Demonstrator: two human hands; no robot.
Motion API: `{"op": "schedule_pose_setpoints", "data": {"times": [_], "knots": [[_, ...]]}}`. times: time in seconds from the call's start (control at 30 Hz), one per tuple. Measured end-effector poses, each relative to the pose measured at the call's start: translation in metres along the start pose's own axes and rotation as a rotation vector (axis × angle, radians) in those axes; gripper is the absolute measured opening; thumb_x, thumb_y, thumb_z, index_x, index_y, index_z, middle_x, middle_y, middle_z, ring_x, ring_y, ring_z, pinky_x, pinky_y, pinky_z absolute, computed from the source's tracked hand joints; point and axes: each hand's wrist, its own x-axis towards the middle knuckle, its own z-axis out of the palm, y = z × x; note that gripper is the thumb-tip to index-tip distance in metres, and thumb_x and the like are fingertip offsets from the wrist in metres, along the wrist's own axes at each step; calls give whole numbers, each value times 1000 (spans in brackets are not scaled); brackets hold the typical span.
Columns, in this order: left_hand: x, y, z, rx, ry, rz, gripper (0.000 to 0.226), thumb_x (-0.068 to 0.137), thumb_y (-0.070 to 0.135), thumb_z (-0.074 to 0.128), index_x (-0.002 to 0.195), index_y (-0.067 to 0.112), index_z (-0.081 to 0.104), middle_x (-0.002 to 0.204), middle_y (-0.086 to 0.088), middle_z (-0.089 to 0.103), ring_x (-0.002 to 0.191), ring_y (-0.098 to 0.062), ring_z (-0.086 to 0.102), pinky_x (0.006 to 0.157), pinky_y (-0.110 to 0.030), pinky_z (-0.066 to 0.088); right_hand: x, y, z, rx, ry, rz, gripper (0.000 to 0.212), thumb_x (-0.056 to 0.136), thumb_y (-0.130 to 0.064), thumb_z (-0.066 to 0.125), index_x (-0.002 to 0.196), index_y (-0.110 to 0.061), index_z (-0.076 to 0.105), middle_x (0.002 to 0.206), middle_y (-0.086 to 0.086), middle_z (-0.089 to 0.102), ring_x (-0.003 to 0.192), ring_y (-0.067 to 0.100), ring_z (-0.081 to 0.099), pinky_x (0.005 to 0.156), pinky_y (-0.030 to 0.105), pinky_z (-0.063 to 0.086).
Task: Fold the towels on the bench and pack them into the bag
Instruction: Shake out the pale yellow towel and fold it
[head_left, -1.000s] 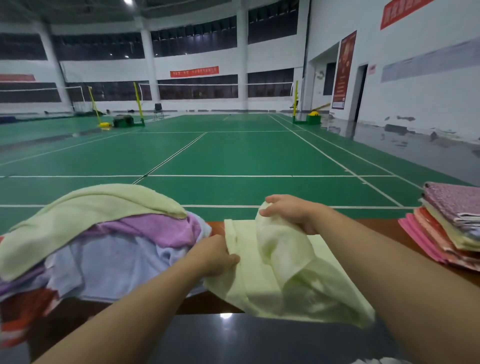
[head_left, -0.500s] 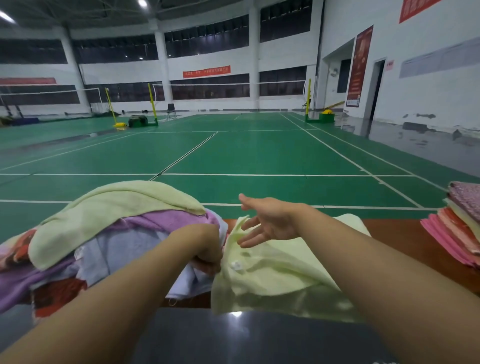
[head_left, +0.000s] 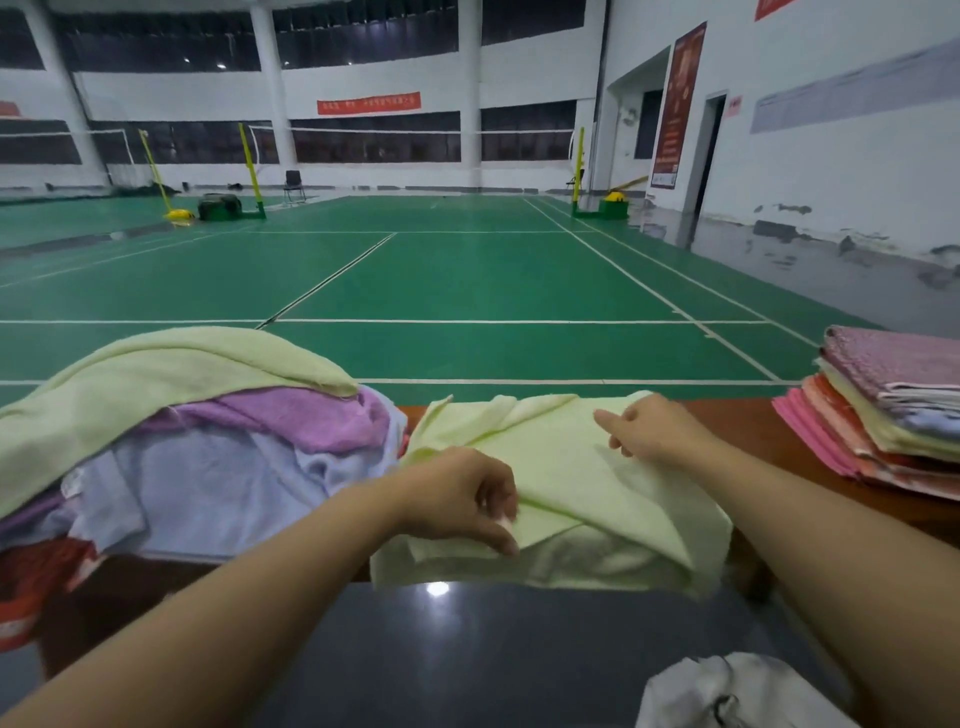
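Note:
A pale yellow-green towel (head_left: 566, 467) lies half spread on the brown bench (head_left: 748, 431) in front of me, its near edge hanging over the bench front. My left hand (head_left: 462, 499) pinches a corner of this towel near its near-left edge. My right hand (head_left: 649, 428) rests on the towel's far right part, fingers bent over a fold. To the left is a heap of unfolded towels (head_left: 197, 441), yellow-green on top, then purple, light blue and red. At the right a stack of folded towels (head_left: 883, 415) sits on the bench.
A crumpled white bag or cloth (head_left: 727, 691) shows at the bottom right on the dark glossy floor (head_left: 441, 649). Beyond the bench stretches a green badminton court with net posts (head_left: 252, 171) and a chair (head_left: 293, 184).
The yellow-green towel has been spread flatter across the bench. My right hand went from open above it to resting on its far right part; my left hand moved right onto a near corner.

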Motion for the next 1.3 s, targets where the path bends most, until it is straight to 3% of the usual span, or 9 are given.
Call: {"op": "schedule_pose_setpoints", "data": {"times": [0.1, 0.27, 0.57, 0.8, 0.9, 0.97, 1.03, 1.13, 1.3], "knots": [[-4, -8, 13, 42, 32, 48, 41, 71, 46, 88, 99, 32, 62, 91, 14, 56, 79, -6, 51, 66, -17, 39, -19, 13, -3, 132, -97, -133, 51, 91, -64, 60, 73, -19, 76, 73, -1, 72, 68, 12, 62, 67, 29, 47], [-5, -11, 15, 9, 105, 68, 27, 77, 43, 84, 86, 41, 59, 82, 17, 54, 74, 0, 50, 64, -16, 38, -47, 17, 6, 246, -382, -355, 28, 72, -45, 88, 83, -22, 78, 86, -2, 75, 73, 0, 60, 74, 20, 47], [-22, -10, -10, -249, 43, 27, 15, 78, 37, 85, 88, 27, 82, 87, 13, 75, 77, -2, 61, 75, -27, 51, -48, 27, -10, 435, -223, -256, 11, 80, -29, 84, 83, -19, 83, 85, -6, 78, 76, 0, 65, 75, 19, 50], [-38, 0, -38, -130, -319, -32, 10, 82, 32, 82, 92, 31, 81, 84, 22, 73, 78, 6, 61, 75, -9, 41, -45, 24, -9, 286, -242, -234, 29, 87, -56, 70, 81, -31, 81, 89, -8, 77, 83, 8, 65, 81, 30, 51], [-37, 6, -36, -21, -463, -123, 19, 82, 39, 81, 94, 25, 82, 85, 21, 74, 78, 7, 63, 83, -14, 46, -31, 34, 5, 169, -73, -222, 41, 95, -60, 56, 93, -26, 78, 101, -4, 76, 99, 19, 68, 92, 39, 52], [-34, 7, -34, -61, -360, -147, 26, 84, 51, 76, 84, 26, 81, 76, 17, 72, 69, 3, 59, 75, -17, 47, -21, 42, 14, 97, 23, -184, 40, 99, -52, 51, 111, -21, 72, 122, 2, 70, 111, 21, 64, 98, 40, 50], [-25, 2, -29, -125, -81, -129, 35, 88, 59, 67, 79, 28, 79, 73, 6, 71, 66, -8, 57, 68, -24, 47, -18, 47, 21, 56, 17, -132, 46, 102, -48, 47, 137, -19, 58, 145, 5, 55, 131, 24, 52, 109, 40, 41], [-4, -8, -16, -57, 247, -85, 24, 97, 47, 59, 96, 29, 75, 95, 0, 69, 85, -15, 63, 86, -36, 53, -20, 53, 31, -47, -56, -110, 61, 106, -49, 37, 157, -15, 31, 164, 6, 28, 151, 24, 26, 123, 37, 20], [20, 2, 14, 13, 186, -98, 35, 102, 44, 51, 134, 31, 56, 143, 1, 42, 132, -19, 43, 113, -29, 30, -25, 60, 34, -273, -111, -79, 67, 103, -63, 14, 162, -30, 12, 170, 2, -1, 156, 24, -1, 126, 42, 1]]}}
